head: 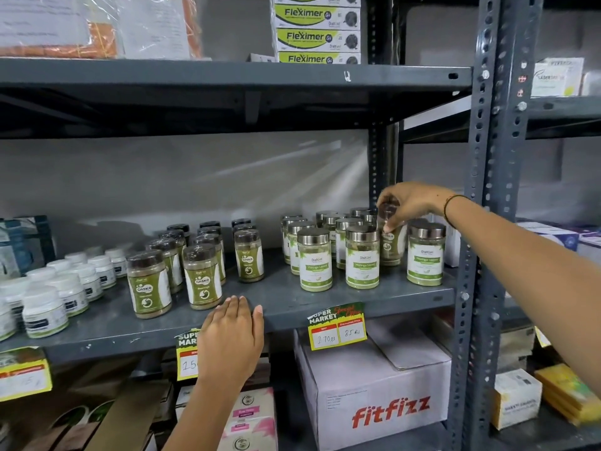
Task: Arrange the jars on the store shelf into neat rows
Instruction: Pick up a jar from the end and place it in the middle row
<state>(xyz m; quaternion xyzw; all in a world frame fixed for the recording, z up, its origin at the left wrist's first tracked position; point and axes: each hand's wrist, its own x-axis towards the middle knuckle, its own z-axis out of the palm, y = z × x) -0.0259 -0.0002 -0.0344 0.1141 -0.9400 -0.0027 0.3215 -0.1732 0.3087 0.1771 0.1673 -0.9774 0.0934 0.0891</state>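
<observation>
A grey metal shelf (292, 289) carries three groups of jars. A white Fitfizz box (374, 385) sits on the level below. On the shelf's right stand the steel-lidded Moringa jars (362, 262) in loose rows; the dark-lidded Gaska jars (201, 276) stand in the middle, and white tubs (45, 310) on the left. The left hand (231, 340) lies flat, fingers (232, 309) spread open and holding nothing, tips on the shelf's front edge. The right hand (413, 203) reaches in from the right, its fingers (395, 222) closed around the lid of a dark-lidded jar (390, 245) among the Moringa jars; whether it touches the shelf is unclear.
</observation>
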